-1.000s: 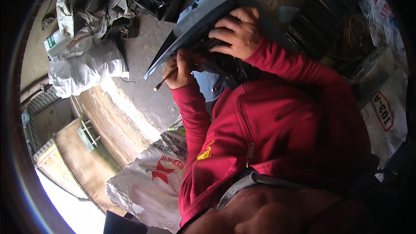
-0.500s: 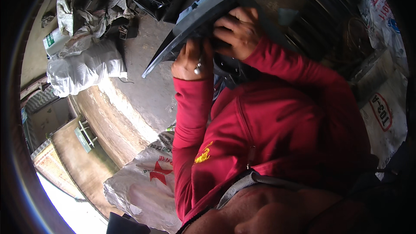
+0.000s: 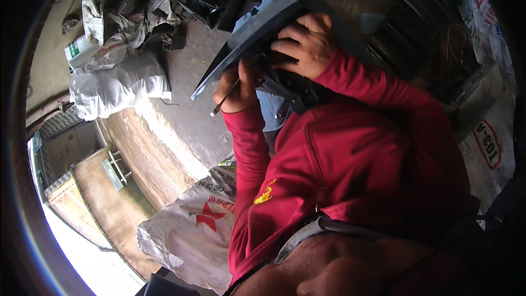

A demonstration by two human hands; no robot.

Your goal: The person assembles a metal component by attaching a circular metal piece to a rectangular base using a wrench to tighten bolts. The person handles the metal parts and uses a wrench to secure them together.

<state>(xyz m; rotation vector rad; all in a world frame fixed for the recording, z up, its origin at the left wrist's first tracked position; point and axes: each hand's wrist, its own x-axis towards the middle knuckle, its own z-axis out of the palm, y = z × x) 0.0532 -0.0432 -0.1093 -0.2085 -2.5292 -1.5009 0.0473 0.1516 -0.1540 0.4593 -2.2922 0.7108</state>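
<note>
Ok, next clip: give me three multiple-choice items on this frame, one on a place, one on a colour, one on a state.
1. Where is the full white sack lying?
A) left of the hands B) on the panel C) under the right sleeve

2. What colour are the sleeves?
A) blue B) red C) white

3. How does the left hand hold the thin tool?
A) lying loose on an open palm B) gripped in closed fingers C) not touching it

Answers: 1 A, it sits by the left rim; 2 B, both sleeves are red; 3 B, the fingers wrap it while the right hand steadies the dark grey panel.

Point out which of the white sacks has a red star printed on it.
It is the white sack at the bottom, just below the person's left elbow. The plain white sack at upper left, under crumpled bags, shows no star.
</note>
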